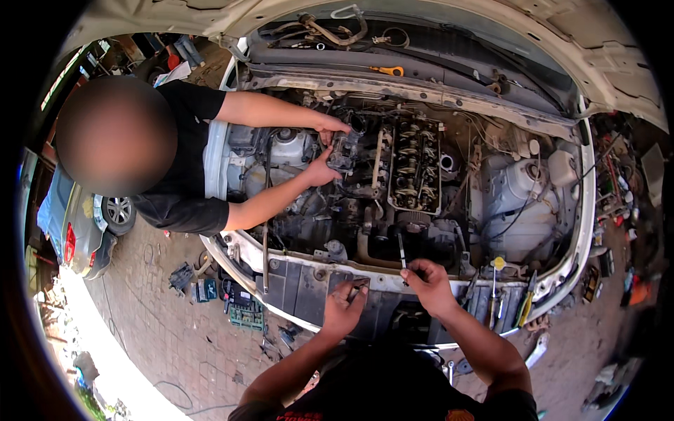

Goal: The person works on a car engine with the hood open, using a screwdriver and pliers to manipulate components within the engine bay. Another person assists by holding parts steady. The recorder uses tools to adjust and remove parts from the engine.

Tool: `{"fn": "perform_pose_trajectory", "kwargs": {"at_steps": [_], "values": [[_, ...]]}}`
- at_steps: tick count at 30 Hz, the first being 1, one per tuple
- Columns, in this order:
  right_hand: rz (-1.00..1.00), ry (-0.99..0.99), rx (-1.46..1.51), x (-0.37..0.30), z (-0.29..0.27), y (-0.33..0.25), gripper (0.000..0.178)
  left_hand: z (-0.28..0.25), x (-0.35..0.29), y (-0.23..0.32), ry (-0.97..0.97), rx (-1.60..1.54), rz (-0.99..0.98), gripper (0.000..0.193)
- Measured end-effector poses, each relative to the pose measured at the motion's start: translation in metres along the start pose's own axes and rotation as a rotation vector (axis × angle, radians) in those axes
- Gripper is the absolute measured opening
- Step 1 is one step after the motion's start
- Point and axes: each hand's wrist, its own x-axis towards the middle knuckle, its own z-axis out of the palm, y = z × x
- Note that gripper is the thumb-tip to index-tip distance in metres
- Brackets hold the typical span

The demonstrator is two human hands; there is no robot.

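Observation:
My right hand [427, 284] is closed round the lower end of a slim metal rod [402, 247], which stands nearly upright over the front edge of the engine bay. My left hand [344, 309] is beside it at the front panel, fingers curled in on something small and dark that I cannot make out. Beyond both hands lies the engine [415, 165], its cover off and camshafts bare. From the left, a co-worker's two hands [324, 170] grip a dark metal engine part [342, 152].
Pliers and screwdrivers [493, 298] lie along the right front edge. A long bar [267, 210] crosses the left side of the bay. An orange-handled tool [387, 71] rests below the windshield. A green socket case [246, 316] sits on the paving. The raised hood [562, 42] hangs overhead.

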Motion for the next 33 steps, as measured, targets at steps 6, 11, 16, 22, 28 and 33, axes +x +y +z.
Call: {"fn": "perform_pose_trajectory", "kwargs": {"at_steps": [6, 11, 16, 22, 28, 33], "values": [[-0.005, 0.307, -0.307, 0.133, -0.082, -0.01, 0.03, -0.02, 0.034, -0.018, 0.013, 0.24, 0.354, 0.028], [0.079, 0.468, -0.538, 0.266, -0.121, 0.018, 0.036, -0.016, 0.045, -0.046, -0.029, 0.359, 0.465, 0.044], [0.132, 0.421, -0.738, 0.373, -0.15, 0.015, 0.038, -0.013, 0.048, -0.056, -0.006, 0.373, 0.486, 0.043], [0.311, 0.359, -1.097, 0.426, -0.147, 0.016, 0.056, -0.013, 0.054, -0.057, -0.037, 0.387, 0.488, 0.042], [0.336, 0.351, -1.111, 0.438, -0.142, 0.014, 0.071, -0.014, 0.052, -0.057, -0.039, 0.398, 0.477, 0.041], [0.368, 0.389, -1.11, 0.445, -0.143, 0.009, 0.073, -0.012, 0.056, -0.061, -0.034, 0.368, 0.513, 0.038]]}}
